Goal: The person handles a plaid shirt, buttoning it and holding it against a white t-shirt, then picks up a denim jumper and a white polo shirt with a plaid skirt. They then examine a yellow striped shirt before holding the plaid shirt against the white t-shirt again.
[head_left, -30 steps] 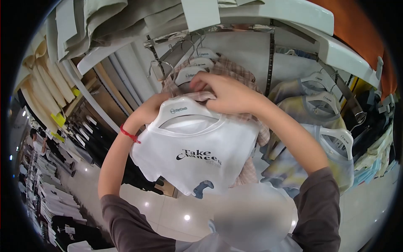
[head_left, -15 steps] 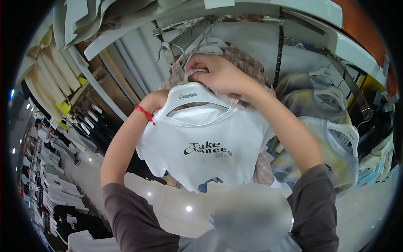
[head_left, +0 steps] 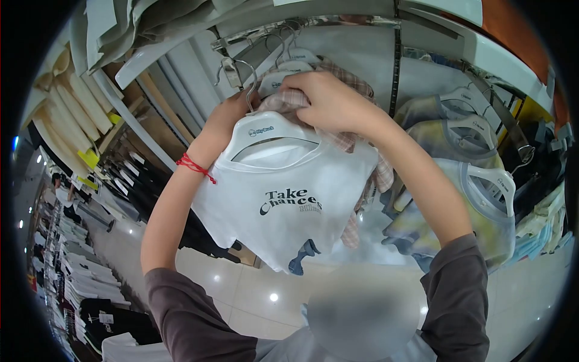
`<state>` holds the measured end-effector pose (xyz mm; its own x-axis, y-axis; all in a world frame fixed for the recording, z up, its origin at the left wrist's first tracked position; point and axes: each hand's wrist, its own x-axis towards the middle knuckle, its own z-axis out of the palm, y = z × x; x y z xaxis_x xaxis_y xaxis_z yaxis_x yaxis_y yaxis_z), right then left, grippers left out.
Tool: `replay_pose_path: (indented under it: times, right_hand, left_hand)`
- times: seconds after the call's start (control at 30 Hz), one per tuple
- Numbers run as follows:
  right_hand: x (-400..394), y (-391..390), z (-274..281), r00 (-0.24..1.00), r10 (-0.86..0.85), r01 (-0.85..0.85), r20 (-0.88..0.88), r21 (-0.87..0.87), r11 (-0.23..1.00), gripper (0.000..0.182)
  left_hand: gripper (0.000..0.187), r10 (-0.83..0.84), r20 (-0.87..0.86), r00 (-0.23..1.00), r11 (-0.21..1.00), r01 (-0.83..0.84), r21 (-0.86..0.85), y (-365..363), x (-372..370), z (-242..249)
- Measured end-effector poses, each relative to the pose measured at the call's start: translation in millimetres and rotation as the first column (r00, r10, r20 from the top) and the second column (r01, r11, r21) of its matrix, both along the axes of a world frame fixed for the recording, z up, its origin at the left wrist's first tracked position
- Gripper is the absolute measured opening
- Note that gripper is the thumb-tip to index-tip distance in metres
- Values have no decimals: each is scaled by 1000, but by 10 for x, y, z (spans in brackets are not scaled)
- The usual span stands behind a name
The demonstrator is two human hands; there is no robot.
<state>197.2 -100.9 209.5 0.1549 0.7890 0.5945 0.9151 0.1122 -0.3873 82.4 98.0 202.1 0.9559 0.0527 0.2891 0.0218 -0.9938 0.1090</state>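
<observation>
A white T-shirt printed "Take Chances" hangs in front of me on a white hanger, its hook up at the rail. Behind it is a pink-and-beige plaid shirt, mostly covered. My right hand is closed on a bunched upper part of that plaid shirt, just above the white hanger. At the left of the hook, my left hand, with a red string at its wrist, reaches behind the hanger. Its fingers look curled beside the hook, but what they grip is hidden.
More hangers crowd the metal rail behind. Tie-dye tops hang at right. Cream garments and dark clothes hang at left, and a white shelf edge runs above. The tiled floor lies below.
My left hand has risen beside the hook and shows more. My right hand has shifted slightly right, drawing up more plaid cloth. The white T-shirt has swung slightly left.
</observation>
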Motion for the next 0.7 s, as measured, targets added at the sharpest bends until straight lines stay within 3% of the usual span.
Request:
replay_pose_path:
  times: [0.07,0.17,0.27,0.37,0.47,0.53,0.57,0.63,0.67,0.7]
  right_hand:
    - [-9,14,85,1000,-30,29,3,18,999,32]
    - [-33,10,148,998,38,-29,-57,161,987,31]
    - [15,-9,136,1000,10,-6,-13,306,952,29]
    - [102,-165,161,997,-59,45,51,239,970,27]
    - [142,-391,114,955,-217,193,202,131,972,27]
    - [195,-463,-52,966,-136,113,218,118,987,30]
    - [190,-499,-126,971,-113,95,209,93,991,32]
    - [196,-587,-184,973,-50,48,224,15,999,35]
    - [201,-642,-161,989,-42,58,140,-113,992,33]
    - [171,-715,-82,997,-45,57,55,-239,969,32]
  left_hand:
    - [44,-66,-83,994,981,50,-190,213,-22,-74]
    - [38,-48,-125,991,859,-23,-512,152,-251,-305]
    - [39,-5,-267,964,811,-153,-565,260,-319,-385]
    - [36,122,-219,968,943,-182,-279,359,-363,-223]
    - [23,210,98,973,945,-177,-275,600,-517,-208]
    - [14,215,362,907,896,-35,-443,495,-572,-281]
    - [10,230,484,845,862,55,-504,453,-603,-310]
    - [9,279,531,800,769,144,-622,516,-651,-374]
    - [11,308,550,776,714,193,-673,552,-681,-395]
    - [14,229,567,791,345,479,-807,506,-730,-331]
